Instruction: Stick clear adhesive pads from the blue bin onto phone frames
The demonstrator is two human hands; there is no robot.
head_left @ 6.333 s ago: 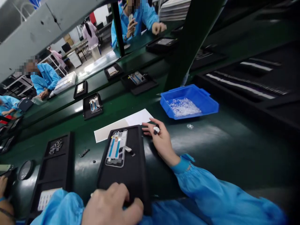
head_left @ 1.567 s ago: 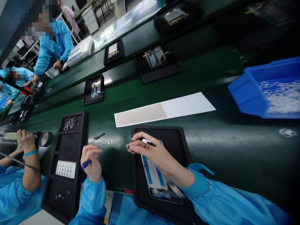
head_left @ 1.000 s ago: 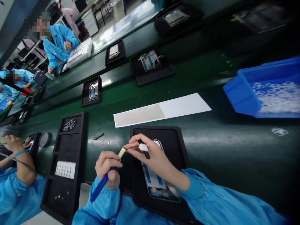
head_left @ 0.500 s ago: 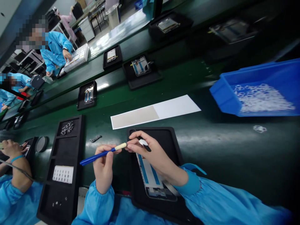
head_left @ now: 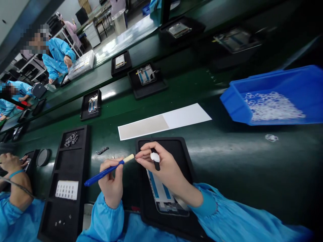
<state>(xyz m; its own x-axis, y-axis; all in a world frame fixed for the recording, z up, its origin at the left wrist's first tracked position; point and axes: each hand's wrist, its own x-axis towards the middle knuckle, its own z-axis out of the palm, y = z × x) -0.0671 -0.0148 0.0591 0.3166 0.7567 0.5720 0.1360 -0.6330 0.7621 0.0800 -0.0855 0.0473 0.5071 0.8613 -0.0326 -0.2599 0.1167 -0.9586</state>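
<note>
My left hand point(head_left: 111, 178) is closed around a blue pen-shaped tool point(head_left: 104, 174) with a cream tip pointing right. At that tip are the fingertips of my right hand point(head_left: 164, 164); a tiny dark piece there is too small to name. A slim black tool point(head_left: 156, 165) with a white wrap point(head_left: 154, 157) lies between the fingers of my right hand, its far end hidden. Beneath this hand, an opened phone-like device point(head_left: 163, 195) with blue strips rests in a black tray point(head_left: 176, 144), partly covered by my wrist.
Left of my hands lies a compartmented black tray point(head_left: 59, 173) with small parts and a white card point(head_left: 67, 190). A white strip point(head_left: 186, 116) lies ahead. At right stands a blue bin point(head_left: 234, 111) of white pieces. Another worker's hand point(head_left: 11, 163) is at far left.
The view has shifted slightly. My right hand has turned a little, so the black tool stands more upright. Its fingertips and the pen-shaped tool's tip remain together.
</note>
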